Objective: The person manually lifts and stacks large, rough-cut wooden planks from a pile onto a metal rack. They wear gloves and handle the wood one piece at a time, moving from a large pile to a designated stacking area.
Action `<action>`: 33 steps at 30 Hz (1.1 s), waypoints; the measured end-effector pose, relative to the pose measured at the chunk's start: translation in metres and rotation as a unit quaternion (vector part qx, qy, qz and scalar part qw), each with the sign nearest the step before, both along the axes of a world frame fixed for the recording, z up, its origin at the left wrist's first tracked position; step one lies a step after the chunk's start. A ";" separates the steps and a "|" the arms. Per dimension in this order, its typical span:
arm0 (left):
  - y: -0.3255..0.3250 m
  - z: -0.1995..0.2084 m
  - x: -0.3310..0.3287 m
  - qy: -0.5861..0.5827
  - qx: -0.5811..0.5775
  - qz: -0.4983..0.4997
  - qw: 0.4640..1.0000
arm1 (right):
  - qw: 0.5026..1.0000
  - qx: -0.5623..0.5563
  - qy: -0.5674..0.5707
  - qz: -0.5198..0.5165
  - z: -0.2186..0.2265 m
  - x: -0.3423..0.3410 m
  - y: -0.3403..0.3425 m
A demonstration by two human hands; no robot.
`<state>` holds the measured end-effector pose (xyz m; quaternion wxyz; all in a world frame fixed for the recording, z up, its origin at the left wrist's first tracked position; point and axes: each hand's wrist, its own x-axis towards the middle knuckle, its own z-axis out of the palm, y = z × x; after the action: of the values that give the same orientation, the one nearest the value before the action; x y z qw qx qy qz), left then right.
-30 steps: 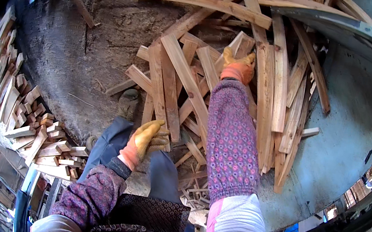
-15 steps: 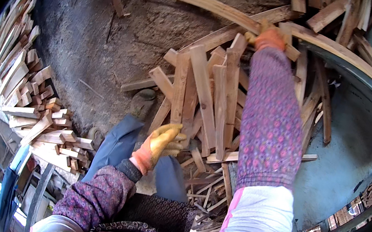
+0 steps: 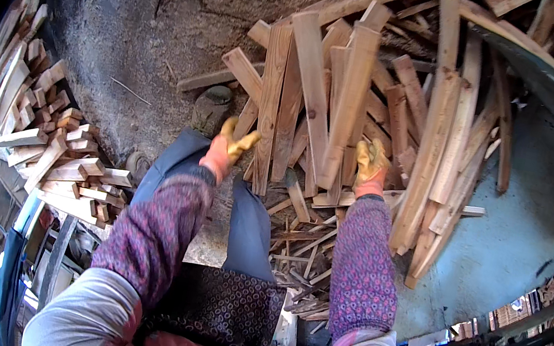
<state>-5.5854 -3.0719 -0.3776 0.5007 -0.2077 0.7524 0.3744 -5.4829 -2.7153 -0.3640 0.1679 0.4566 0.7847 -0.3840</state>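
Note:
Both hands wear yellow gloves with orange cuffs. At the left side of a loose bundle of wooden slats, my left hand (image 3: 232, 145) has its thumb and fingers apart, close to a long upright-lying slat (image 3: 269, 109). My right hand (image 3: 370, 165) is on the bundle's other side, fingers parted and slightly bent, with nothing visible in it. Between the hands several slats lie side by side, among them a wide pale slat (image 3: 351, 105) and a tilted slat (image 3: 312, 84). Whether either hand touches wood is hard to tell.
Long curved strips (image 3: 428, 162) lie right of my right hand, over a blue-grey metal surface (image 3: 492, 246). Short offcuts (image 3: 301, 250) litter the area by my knees. A stack of cut wood (image 3: 72, 172) stands at left. Sawdust covers the dark ground (image 3: 193, 20).
My right hand has let go of a long strip at the far right and come back beside the bundle. My left hand has moved slightly forward and opened. Another pale slat lies on the bundle.

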 end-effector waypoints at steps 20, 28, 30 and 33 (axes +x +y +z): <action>0.067 -0.084 -0.006 -0.043 0.330 -0.006 0.943 | 0.825 -0.417 0.174 -0.340 -0.089 0.072 -0.044; 0.082 -0.104 0.012 -0.215 0.418 0.100 0.877 | 0.800 -0.462 0.147 -0.353 -0.117 0.111 -0.061; 0.112 -0.101 0.012 -0.229 0.411 0.130 0.873 | 0.730 -0.535 0.240 -0.349 -0.135 0.127 -0.047; 0.077 -0.110 0.004 -0.212 0.441 0.165 0.856 | 0.772 -0.489 0.176 -0.367 -0.124 0.099 -0.078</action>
<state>-5.5813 -2.9954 -0.4880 0.6182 -0.1611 0.3387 0.6908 -5.3835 -2.7930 -0.4876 0.0740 0.4910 0.2801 -0.8216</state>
